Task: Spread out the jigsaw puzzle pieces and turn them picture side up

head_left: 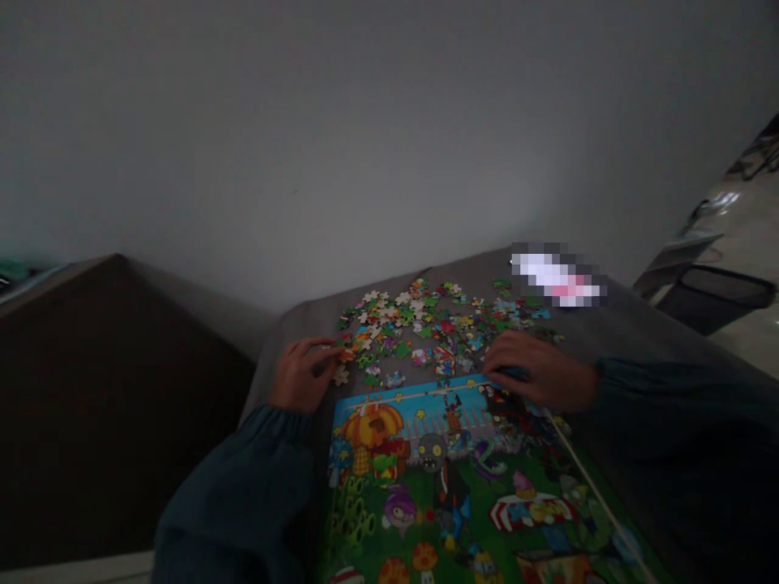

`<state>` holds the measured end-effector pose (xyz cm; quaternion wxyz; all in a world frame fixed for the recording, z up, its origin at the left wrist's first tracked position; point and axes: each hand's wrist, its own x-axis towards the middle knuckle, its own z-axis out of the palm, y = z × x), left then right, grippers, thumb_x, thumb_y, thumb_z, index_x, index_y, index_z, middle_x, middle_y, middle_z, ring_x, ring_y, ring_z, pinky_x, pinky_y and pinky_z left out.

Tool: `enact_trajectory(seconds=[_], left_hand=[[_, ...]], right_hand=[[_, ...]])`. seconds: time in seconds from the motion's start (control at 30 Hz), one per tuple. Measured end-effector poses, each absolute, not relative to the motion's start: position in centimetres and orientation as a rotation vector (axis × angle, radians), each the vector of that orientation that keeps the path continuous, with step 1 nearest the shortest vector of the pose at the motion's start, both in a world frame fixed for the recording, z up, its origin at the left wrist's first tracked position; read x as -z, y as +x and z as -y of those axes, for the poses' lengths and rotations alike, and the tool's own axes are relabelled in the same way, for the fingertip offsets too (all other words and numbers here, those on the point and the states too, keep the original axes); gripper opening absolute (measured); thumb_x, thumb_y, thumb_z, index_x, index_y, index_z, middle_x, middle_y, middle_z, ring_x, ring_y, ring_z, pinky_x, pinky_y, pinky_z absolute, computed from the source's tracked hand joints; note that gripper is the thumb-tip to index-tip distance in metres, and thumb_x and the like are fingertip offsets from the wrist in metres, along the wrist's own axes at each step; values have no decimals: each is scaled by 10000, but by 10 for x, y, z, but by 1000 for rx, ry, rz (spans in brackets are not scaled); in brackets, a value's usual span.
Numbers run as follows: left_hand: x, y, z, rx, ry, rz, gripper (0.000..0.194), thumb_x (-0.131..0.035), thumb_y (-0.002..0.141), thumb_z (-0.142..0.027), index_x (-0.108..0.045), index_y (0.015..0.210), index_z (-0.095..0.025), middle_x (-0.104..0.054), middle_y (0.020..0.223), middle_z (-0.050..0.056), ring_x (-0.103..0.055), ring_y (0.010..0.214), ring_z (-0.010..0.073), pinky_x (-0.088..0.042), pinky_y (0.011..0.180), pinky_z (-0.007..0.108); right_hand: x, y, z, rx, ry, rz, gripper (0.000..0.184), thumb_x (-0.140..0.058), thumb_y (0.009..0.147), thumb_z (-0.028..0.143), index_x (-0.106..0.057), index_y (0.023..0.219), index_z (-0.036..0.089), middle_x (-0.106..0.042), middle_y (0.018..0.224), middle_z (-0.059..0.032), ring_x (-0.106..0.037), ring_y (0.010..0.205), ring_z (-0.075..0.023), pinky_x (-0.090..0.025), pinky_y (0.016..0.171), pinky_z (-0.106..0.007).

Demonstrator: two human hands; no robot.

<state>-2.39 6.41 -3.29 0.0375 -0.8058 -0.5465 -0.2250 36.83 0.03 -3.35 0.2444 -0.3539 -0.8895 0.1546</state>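
Observation:
A colourful cartoon puzzle board (462, 495) lies on a grey table (621, 341) in front of me. Beyond its far edge lies a heap of several loose puzzle pieces (426, 324). My left hand (303, 374) rests at the heap's left side, its fingertips pinched on a small orange piece (346, 354). My right hand (535, 367) lies palm down on the board's top right corner, fingers curled over a spot of the picture; whether it holds a piece is hidden. Both arms wear dark teal sleeves.
A plain grey wall rises behind the table. A dark brown piece of furniture (103, 389) stands to the left. A blurred white and pink object (557, 280) lies at the table's far right. A black bin (712, 296) stands on the floor at right.

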Motion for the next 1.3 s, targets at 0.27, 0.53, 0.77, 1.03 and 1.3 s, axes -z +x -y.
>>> enact_trajectory(seconds=[0.27, 0.53, 0.77, 1.03, 1.3], left_hand=[[17, -46, -51, 446, -2667, 1706, 433, -562, 814, -582, -715, 1046, -249, -690, 990, 57, -655, 891, 217, -539, 826, 354], [21, -46, -51, 333, -2758, 1826, 529, -592, 761, -652, -710, 1102, -265, -660, 1163, 79, -628, 1056, 278, -506, 934, 449], [23, -40, -48, 377, -2820, 1720, 443, -555, 816, -600, -732, 1040, -262, -687, 1160, 67, -638, 1057, 256, -505, 955, 427], [17, -28, -43, 327, -2885, 1612, 350, -493, 864, -408, -717, 1102, -284, -677, 1180, 58, -626, 1074, 239, -488, 978, 418], [12, -41, -46, 437, -2702, 1845, 379, -446, 890, -474, -714, 1054, -261, -735, 1086, 30, -679, 989, 245, -523, 908, 380]], right_hand=[[40, 370, -3, -441, -956, 2430, 235, -467, 939, 293, -666, 907, 171, -667, 927, -95, -561, 922, -232, -439, 852, -430], [42, 370, -4, -446, -961, 2435, 252, -452, 942, 306, -667, 923, 177, -669, 943, -99, -553, 941, -239, -434, 868, -442], [44, 371, -4, -450, -952, 2404, 256, -461, 941, 318, -673, 910, 178, -672, 925, -94, -560, 929, -229, -438, 860, -420], [44, 371, -4, -453, -960, 2415, 272, -443, 948, 335, -671, 915, 192, -672, 933, -90, -562, 935, -241, -446, 868, -448], [41, 371, -5, -455, -961, 2445, 252, -457, 937, 305, -672, 921, 175, -678, 940, -93, -557, 933, -236, -448, 862, -439]])
